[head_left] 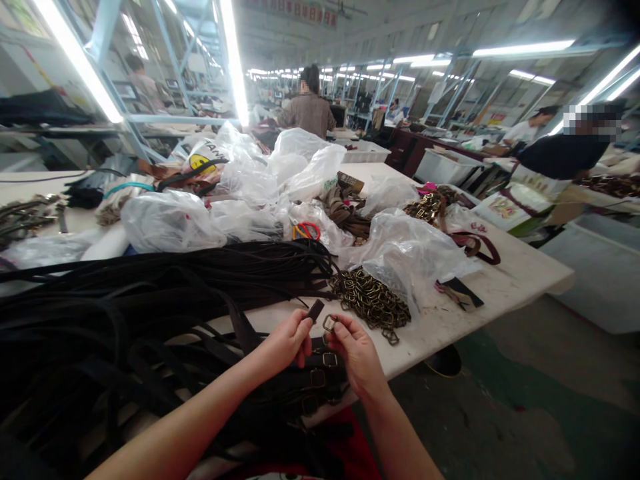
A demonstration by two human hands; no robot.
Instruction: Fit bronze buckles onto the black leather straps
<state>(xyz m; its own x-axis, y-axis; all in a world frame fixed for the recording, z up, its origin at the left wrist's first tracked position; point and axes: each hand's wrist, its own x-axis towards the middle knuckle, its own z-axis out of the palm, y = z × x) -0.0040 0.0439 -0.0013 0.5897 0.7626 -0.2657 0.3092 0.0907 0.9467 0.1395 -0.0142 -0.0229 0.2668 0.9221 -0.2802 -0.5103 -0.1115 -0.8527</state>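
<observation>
My left hand (287, 341) is closed around the end of a black strap (315, 311), whose tip sticks up above the fingers. My right hand (356, 351) pinches a small brass rectangular ring (329, 323) right beside that strap tip. Below both hands lie black straps with brass buckles (320, 380) fitted on them, at the near table edge. A heap of loose brass rings (371, 301) spills from a clear plastic bag (407, 257) just beyond my right hand.
A big pile of black straps (150, 300) covers the white table (520, 273) on the left. Plastic bags (170, 220), red-handled scissors (306, 231) and brown straps (473, 241) lie farther back. Other people work at benches behind and to the right. Grey floor lies right of the table.
</observation>
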